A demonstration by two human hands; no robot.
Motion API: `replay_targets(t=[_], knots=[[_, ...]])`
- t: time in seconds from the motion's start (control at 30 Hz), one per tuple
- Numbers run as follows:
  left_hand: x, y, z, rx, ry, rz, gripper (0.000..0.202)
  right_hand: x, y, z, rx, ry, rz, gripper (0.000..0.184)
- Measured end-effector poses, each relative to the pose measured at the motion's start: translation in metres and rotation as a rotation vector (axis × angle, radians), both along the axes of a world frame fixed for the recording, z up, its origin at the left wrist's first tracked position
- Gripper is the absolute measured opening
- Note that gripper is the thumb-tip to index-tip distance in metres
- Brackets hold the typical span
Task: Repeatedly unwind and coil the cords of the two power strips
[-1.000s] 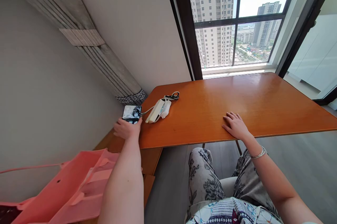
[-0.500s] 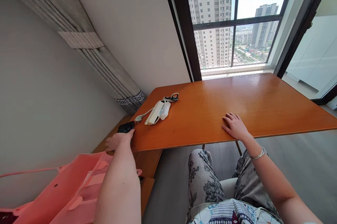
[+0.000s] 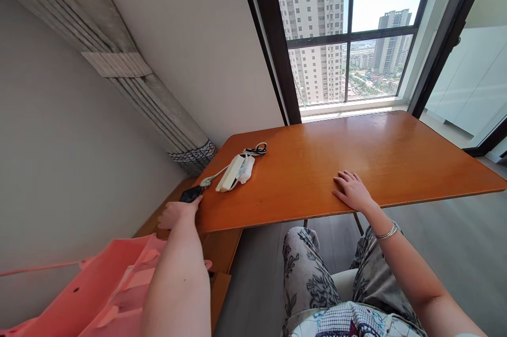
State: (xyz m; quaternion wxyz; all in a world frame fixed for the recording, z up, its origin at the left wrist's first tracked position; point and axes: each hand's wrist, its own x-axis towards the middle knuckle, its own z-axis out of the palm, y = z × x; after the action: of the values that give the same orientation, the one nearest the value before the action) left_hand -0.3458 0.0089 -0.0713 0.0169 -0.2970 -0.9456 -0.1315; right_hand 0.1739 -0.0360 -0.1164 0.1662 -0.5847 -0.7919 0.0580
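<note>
At the left end of the orange-brown table (image 3: 301,184), my left hand (image 3: 179,214) is closed around the near side of a flat black phone (image 3: 190,194). The thumb lies toward the table edge; most of the other fingers are hidden behind the hand. Close to the phone is the plug end of a cord that leads to a white power strip (image 3: 230,173). A second white piece (image 3: 247,169) rests against the strip. My right hand (image 3: 352,190) lies on the tabletop near its front edge, fingers apart, holding nothing.
A pink bag (image 3: 99,284) stands at lower left, beside my left forearm. Below the table's left end runs a wooden ledge (image 3: 224,242). A tied curtain (image 3: 158,115) hangs in the corner, and a window (image 3: 348,38) is behind the table. A coiled cord (image 3: 256,150) sits behind the strip.
The phone has turned and tilted slightly in my left hand, and less of its face shows. My right hand stays in place. The view has shifted a little.
</note>
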Motion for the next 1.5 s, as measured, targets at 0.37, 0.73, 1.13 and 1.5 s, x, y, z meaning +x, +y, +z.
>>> replay_targets(t=[0.37,0.73,1.13,1.5], knots=[[0.002,0.005,0.0,0.07,-0.092,0.066,0.079,-0.001,-0.001,0.001,0.0,-0.002,0.0,0.048],[0.024,0.025,0.004,0.129,0.009,-0.146,0.062,-0.001,-0.001,0.002,-0.002,-0.003,0.002,0.049],[0.075,0.075,0.0,0.109,-0.008,-0.615,0.07,0.0,0.0,-0.001,0.018,0.019,0.007,0.048],[0.07,0.085,0.0,-0.069,-0.131,-0.514,0.091,0.0,-0.001,-0.001,0.013,0.021,0.008,0.047]])
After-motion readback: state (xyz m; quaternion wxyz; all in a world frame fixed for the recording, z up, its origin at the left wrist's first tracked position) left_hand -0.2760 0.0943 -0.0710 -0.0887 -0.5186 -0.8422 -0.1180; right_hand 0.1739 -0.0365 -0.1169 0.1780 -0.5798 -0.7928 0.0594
